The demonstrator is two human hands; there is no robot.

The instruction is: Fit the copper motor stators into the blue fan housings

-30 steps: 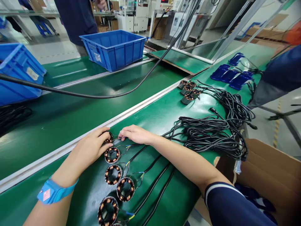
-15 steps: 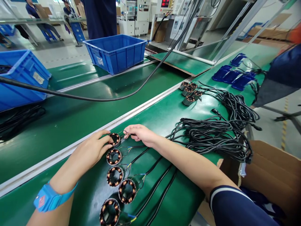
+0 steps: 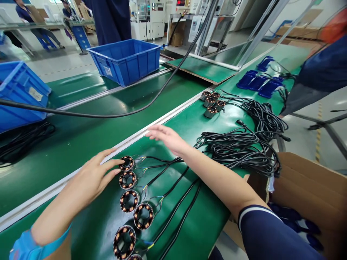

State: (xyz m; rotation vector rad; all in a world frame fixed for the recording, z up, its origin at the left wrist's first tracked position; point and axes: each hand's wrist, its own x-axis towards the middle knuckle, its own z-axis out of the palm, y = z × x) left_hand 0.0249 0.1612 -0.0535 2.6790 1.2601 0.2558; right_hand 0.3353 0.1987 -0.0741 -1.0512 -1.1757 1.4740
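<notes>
My left hand (image 3: 93, 175) has its fingers spread, the index fingertip touching the edge of the farthest motor stator (image 3: 127, 163). That stator is a ring with copper windings, lying on the green work surface (image 3: 100, 231). Nearer to me lie several more of the same kind, such as a stator (image 3: 129, 201) below it. Thin coloured leads join them to black cables (image 3: 173, 194) running to the right. My right hand (image 3: 169, 139) hovers above the surface, fingers stretched out and nothing held, beyond the farthest stator's cable.
Coiled black cables (image 3: 238, 150) lie at right, with more stators (image 3: 210, 111) behind them. Dark blue parts (image 3: 261, 82) sit farther back. A cardboard box (image 3: 306, 180) stands at lower right. Blue crates (image 3: 124, 65) and a hanging black cable (image 3: 119, 115) are across the bench.
My right hand has let go of the wire at the farthest stator and lifted away, its fingers opening. My left hand has eased back a little from that stator. The view has shifted slightly.
</notes>
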